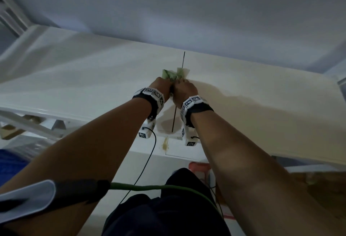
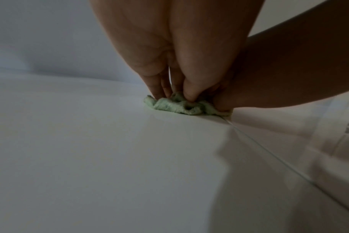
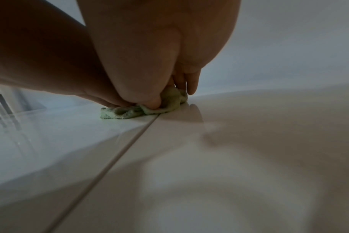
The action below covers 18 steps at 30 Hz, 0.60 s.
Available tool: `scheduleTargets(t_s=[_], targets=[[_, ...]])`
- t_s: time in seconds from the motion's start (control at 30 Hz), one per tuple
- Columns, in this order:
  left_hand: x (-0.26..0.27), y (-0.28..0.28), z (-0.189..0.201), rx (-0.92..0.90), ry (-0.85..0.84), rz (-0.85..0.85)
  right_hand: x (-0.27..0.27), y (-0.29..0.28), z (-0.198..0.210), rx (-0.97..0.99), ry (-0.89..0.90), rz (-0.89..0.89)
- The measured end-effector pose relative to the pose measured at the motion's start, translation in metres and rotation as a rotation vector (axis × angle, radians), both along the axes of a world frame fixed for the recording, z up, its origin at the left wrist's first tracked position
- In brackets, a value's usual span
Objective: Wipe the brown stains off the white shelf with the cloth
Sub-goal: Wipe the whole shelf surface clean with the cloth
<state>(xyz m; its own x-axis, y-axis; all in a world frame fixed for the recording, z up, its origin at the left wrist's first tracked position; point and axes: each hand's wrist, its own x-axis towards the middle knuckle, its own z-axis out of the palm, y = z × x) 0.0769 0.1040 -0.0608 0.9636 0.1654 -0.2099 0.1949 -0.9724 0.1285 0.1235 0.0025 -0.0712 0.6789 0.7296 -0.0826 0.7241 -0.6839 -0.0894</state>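
A crumpled light-green cloth (image 1: 173, 74) lies on the white shelf (image 1: 74, 71), right on the dark seam (image 1: 183, 59) between its two panels. My left hand (image 1: 164, 83) and right hand (image 1: 184, 87) sit side by side on the cloth. In the left wrist view the left hand (image 2: 173, 96) pinches the cloth (image 2: 175, 106) between thumb and fingers. The right wrist view shows my right hand (image 3: 171, 97) gripping the cloth (image 3: 130, 112) the same way. A brown stain (image 1: 165, 124) spreads beside the seam near the front edge, under my wrists. A brown drip (image 1: 165, 145) marks the shelf's front face.
A pale wall (image 1: 168, 11) rises directly behind the shelf. A white slatted frame (image 1: 11, 16) stands at the far left. Below the front edge are a red object (image 1: 198, 167), a green cable (image 1: 159, 187) and cardboard (image 1: 11, 131).
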Motion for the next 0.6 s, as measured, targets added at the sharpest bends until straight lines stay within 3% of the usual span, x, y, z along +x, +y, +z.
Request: scheduleTargets(t_s=[0.37,0.6], targets=[[-0.1,-0.026,0.004,-0.112,0.008,-0.038,-0.114,-0.037,0.008,-0.027,0.015,-0.072],[-0.132,-0.034,0.006,-0.168,-0.012,-0.003,-0.144,-0.048,0.011,-0.037,0.057,-0.076]])
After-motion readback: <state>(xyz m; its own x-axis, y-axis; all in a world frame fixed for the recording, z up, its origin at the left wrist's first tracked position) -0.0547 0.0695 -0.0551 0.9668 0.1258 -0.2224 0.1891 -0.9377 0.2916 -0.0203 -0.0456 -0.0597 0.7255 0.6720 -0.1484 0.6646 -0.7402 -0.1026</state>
